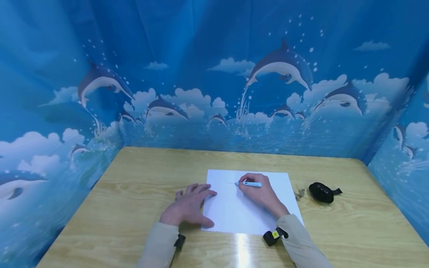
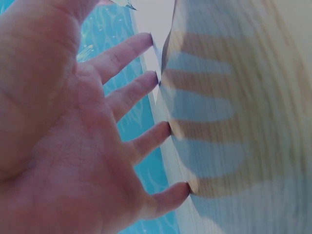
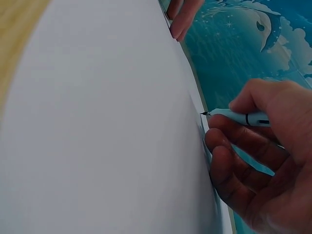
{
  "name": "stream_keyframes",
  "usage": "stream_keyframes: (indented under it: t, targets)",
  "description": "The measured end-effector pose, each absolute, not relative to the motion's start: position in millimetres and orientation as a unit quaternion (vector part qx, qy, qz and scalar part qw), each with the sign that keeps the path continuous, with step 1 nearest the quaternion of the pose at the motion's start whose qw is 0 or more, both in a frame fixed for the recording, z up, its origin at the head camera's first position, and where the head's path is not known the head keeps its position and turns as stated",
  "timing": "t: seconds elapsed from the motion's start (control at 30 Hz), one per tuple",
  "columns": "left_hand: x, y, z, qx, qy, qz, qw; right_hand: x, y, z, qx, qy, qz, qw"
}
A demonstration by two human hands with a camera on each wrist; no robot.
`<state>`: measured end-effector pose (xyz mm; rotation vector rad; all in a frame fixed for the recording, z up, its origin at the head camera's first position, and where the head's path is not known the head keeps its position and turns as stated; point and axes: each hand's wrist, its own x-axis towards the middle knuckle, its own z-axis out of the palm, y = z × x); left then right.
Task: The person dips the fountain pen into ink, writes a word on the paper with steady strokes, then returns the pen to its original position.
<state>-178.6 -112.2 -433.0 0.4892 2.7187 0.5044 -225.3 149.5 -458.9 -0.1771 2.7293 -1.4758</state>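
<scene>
Light blue pen [image 1: 253,184]: lying in the right hand's grip over the upper middle of the paper, its nib pointing left and seemingly touching the sheet.
Faint line [image 1: 231,182]: showing on the paper just left of the nib; by my judgement the marking is only beginning, nothing finished is showing, and nearly all the visible surface is remaining to be used.
White paper [image 1: 234,212]: lying flat on the table [image 1: 151,178].
Right hand [image 1: 263,195]: pinching the pen above the paper.
Left hand [image 1: 192,206]: spreading its fingers at the paper's left edge, thumb and index finger reaching onto it, holding nothing.
Black object [image 1: 321,192]: resting right of the paper, its kind not showing clearly.
Dolphin curtain [image 1: 201,56]: hanging beyond the paper.
</scene>
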Motion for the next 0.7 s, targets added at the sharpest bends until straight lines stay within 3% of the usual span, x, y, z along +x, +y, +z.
stream_keyframes:
  t: [0.7]
  targets:
    - [-178.3,-112.3,-432.7,0.176,0.952,0.184,0.168,-222.9,160.7,-458.2,-0.045,0.884,-0.466,0.010]
